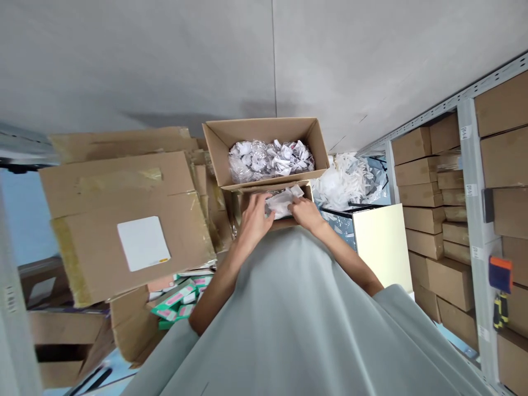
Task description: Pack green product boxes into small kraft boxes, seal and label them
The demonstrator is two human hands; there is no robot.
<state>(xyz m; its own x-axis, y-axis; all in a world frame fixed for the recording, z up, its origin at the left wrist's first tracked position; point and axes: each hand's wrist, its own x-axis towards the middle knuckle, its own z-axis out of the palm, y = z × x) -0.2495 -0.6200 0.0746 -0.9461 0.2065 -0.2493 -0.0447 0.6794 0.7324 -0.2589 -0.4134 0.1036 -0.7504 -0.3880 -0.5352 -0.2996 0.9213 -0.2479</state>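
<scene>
A small white packet (282, 202), seemingly plastic or paper, lies between my two hands over the near cardboard box (284, 224). My left hand (254, 217) grips its left end, fingers curled and thumb toward the middle. At its right end, the fingertips of my right hand (306, 212) pinch the packet. Just beyond stands an open cardboard box (264, 130) holding many small white wrapped pieces (272, 159) in clear plastic. The inside of the near box is mostly hidden by my hands and the packet.
Flattened cardboard (136, 187) is stacked at left, above an open box of green-and-white small boxes (177, 301). White scraps (348, 179) pile up at right, behind a pale panel (383, 247). Shelves of cardboard boxes (449, 275) line the right side; a grey wall (165, 60) is ahead.
</scene>
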